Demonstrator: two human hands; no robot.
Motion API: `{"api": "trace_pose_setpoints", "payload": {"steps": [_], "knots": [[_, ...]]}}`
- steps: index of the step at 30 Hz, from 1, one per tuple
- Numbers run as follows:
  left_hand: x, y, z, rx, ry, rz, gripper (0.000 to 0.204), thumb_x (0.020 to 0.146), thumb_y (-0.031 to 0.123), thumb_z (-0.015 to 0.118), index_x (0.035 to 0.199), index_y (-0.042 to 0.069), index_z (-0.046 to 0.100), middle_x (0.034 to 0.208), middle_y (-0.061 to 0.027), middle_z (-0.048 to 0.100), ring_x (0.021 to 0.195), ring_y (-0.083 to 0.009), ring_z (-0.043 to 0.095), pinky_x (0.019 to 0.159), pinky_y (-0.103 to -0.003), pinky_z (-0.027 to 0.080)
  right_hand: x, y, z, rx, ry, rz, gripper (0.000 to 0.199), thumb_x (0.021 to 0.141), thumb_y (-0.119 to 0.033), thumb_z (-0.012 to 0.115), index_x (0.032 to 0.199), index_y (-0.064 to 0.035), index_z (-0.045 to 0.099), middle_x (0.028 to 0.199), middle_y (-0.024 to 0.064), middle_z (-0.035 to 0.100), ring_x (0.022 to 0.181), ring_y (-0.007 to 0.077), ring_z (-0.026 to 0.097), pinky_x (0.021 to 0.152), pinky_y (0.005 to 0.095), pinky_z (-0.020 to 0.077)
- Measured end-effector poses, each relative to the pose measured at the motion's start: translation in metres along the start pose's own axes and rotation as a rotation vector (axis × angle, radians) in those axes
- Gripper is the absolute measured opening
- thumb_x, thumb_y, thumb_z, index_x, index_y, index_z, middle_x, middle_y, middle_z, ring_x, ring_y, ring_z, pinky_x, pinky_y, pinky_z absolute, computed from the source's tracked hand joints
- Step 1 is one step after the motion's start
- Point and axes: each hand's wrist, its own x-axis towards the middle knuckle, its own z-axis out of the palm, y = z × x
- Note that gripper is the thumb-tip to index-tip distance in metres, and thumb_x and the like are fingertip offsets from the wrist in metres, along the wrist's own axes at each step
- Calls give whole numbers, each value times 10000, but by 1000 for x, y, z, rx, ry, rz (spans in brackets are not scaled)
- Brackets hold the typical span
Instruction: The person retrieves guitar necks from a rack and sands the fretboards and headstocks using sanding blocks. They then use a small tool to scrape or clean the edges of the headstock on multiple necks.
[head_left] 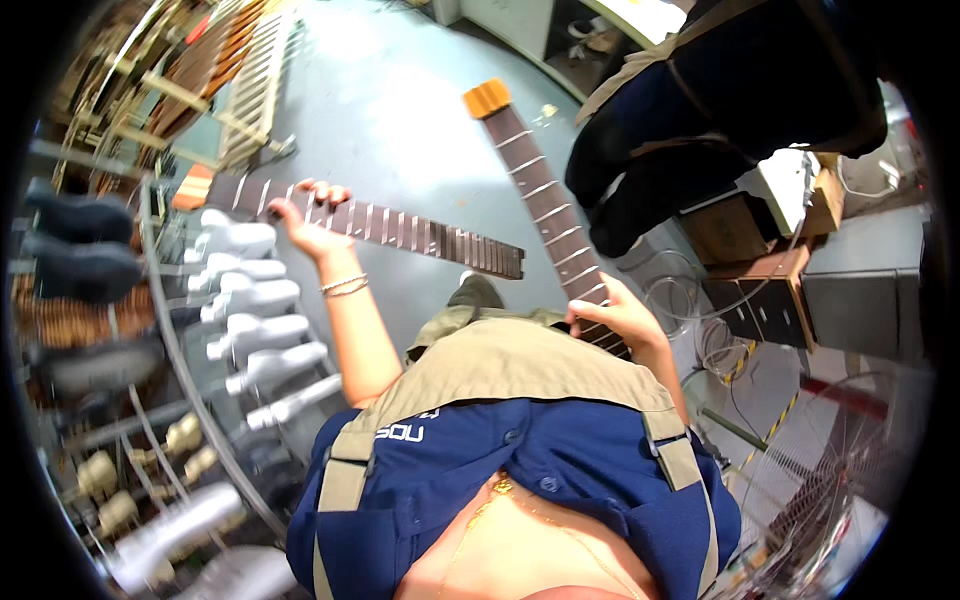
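My left hand (314, 218) is wrapped round a guitar neck (400, 229) near its headstock end. That neck has a dark fretboard with bright frets and lies slanted across the view, its orange-brown end at the left. In my right hand (622, 318) is a second guitar neck (540, 195), gripped near its lower end. This one also has a dark fretboard, and its orange headstock end points away from me. The two necks are apart from each other. My apron hides the lowest tip of the right one.
A rack of pale guitar-body-like shapes (250, 290) runs along my left, with dark ones (80, 240) behind. More necks stand on a wooden rack (255, 90) at the far left. Another person in dark clothes (720, 100) is close at the far right. Cables (715, 335) coil on the floor.
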Motion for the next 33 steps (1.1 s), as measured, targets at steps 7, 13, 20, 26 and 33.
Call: {"api": "trace_pose_setpoints", "payload": {"steps": [7,13,20,26,33], "knots": [[166,-2,47,115,-9,33,577,753,641,524,840,71,521,650,-34,465,591,-183,422,645,-331,377,118,-79,3,289,-125,21,345,807,-111,628,1085,3,459,743,100,599,594,171,603,573,289,505],[287,-34,66,148,-117,32,590,752,639,528,864,59,533,672,-32,474,591,-181,428,638,-344,394,229,-130,-32,387,-163,67,428,771,-115,656,1126,21,459,749,119,588,624,191,592,560,308,493],[428,-39,104,180,-170,78,518,792,595,513,897,88,528,706,-19,476,611,-163,445,659,-340,401,390,-226,-77,10,-175,-182,413,825,-161,631,1162,-13,443,785,80,602,762,153,595,682,266,493],[544,-54,161,156,-197,173,541,779,601,528,907,76,513,697,-30,455,625,-165,455,674,-324,431,501,-325,-122,215,-35,-88,391,938,-359,412,1103,-5,448,795,114,595,679,166,614,633,282,532],[703,-128,170,86,-244,35,533,780,576,548,932,65,525,711,-36,452,629,-169,449,693,-342,438,591,-384,-179,48,176,-65,465,946,-401,363,1066,27,499,737,89,599,611,135,590,574,259,497]]}}
